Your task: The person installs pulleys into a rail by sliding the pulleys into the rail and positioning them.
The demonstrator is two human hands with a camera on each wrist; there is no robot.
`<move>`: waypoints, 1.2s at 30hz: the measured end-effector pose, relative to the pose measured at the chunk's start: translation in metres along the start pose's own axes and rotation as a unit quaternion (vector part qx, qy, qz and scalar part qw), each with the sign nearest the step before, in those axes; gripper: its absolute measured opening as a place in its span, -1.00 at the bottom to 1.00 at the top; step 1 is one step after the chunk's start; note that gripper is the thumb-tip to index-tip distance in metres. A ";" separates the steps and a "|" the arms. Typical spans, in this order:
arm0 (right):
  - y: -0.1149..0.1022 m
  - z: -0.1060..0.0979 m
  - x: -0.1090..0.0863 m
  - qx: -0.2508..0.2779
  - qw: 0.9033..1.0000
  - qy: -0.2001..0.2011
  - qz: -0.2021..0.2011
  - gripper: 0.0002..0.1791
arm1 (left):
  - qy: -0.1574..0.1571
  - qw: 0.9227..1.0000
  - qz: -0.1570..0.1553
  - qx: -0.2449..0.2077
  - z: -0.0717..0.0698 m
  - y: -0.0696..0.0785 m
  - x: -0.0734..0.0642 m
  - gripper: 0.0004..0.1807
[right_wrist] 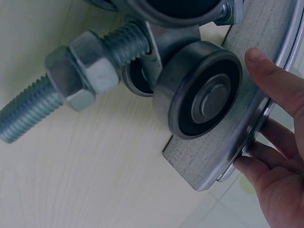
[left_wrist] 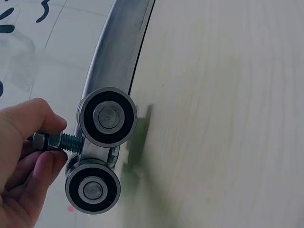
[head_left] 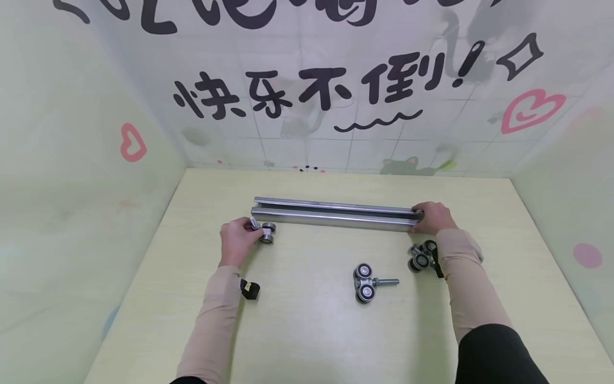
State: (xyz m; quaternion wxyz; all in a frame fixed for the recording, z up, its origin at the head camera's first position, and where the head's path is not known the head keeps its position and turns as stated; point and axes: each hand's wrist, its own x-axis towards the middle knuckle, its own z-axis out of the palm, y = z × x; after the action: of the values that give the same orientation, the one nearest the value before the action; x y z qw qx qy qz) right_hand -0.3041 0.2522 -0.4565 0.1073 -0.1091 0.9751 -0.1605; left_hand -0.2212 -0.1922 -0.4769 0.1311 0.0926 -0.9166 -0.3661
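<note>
A long metal channel track (head_left: 331,213) with a dark slot along its length lies across the far part of the table. My left hand (head_left: 238,240) pinches the threaded bolt (left_wrist: 71,142) of a roller trolley (head_left: 267,233) between thumb and fingers, just in front of the track's left end. In the left wrist view, two of the trolley's round wheels (left_wrist: 108,117) face the camera, overlapping the track. At the track's right end, my right hand (head_left: 433,217) grips it, thumb on one side and fingers curled on the other, as the right wrist view shows.
A second roller trolley (head_left: 364,282) lies mid-table, its bolt pointing right. Another trolley (head_left: 422,256) is beside my right wrist, large in front of the right wrist camera. A small black object (head_left: 250,289) is by my left sleeve. Printed walls (head_left: 307,154) enclose the table.
</note>
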 end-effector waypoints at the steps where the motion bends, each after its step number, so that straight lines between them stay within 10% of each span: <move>1: 0.000 0.000 0.000 0.000 1.000 0.000 0.000 -0.35 | 0.005 1.000 0.002 0.003 -0.002 -0.002 0.001 -0.83; 36: 0.007 0.004 0.003 0.008 1.000 0.004 0.005 -0.34 | 0.013 0.996 -0.093 -0.010 -0.030 -0.036 0.054 -0.68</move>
State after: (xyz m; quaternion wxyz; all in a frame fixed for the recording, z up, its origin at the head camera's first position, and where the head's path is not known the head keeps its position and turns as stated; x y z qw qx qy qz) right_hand -0.3069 0.2567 -0.4634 0.1054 -0.1032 0.9746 -0.1685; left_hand -0.2610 -0.2517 -0.4722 0.1089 0.1806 -0.8987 -0.3845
